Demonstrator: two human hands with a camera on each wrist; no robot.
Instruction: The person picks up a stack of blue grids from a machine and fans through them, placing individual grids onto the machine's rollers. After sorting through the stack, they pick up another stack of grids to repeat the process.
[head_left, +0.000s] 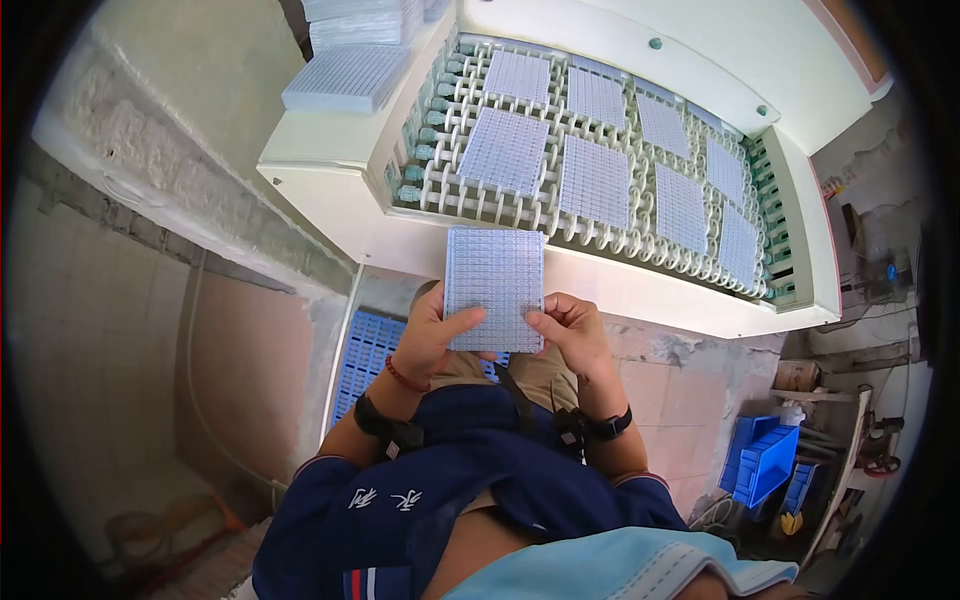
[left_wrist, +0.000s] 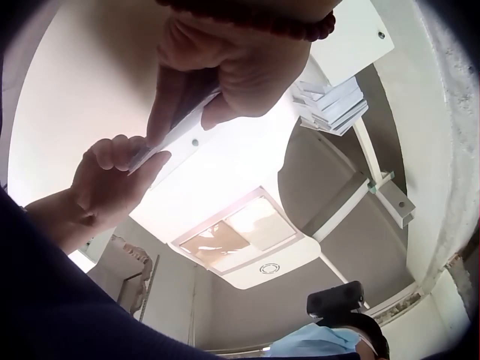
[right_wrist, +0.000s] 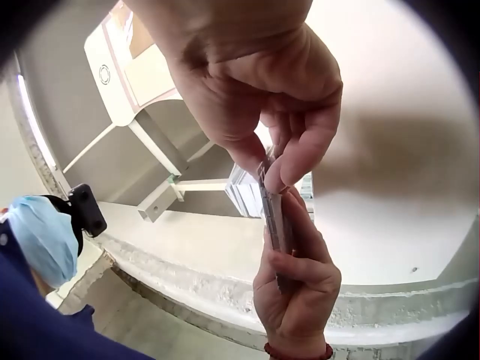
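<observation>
Both hands hold a thin, pale blue circuit board panel (head_left: 494, 270), patterned with a fine grid, in front of the body at the near edge of a roller machine. My left hand (head_left: 424, 336) grips its lower left side, thumb over the face and fingers behind. On the lower right side, my right hand (head_left: 580, 338) pinches the edge between thumb and fingers. From the right wrist view the panel (right_wrist: 276, 225) appears edge-on between the two hands. Similar panels (head_left: 596, 180) lie in two rows on the machine's white rollers (head_left: 490, 208).
Stacked panels (head_left: 345, 78) sit on the machine's left end. The white casing (head_left: 690, 310) runs along the front of the rollers. A rough concrete ledge (head_left: 190, 190) is at left, a blue slatted pallet (head_left: 362, 350) on the floor, and blue bins (head_left: 765, 465) at lower right.
</observation>
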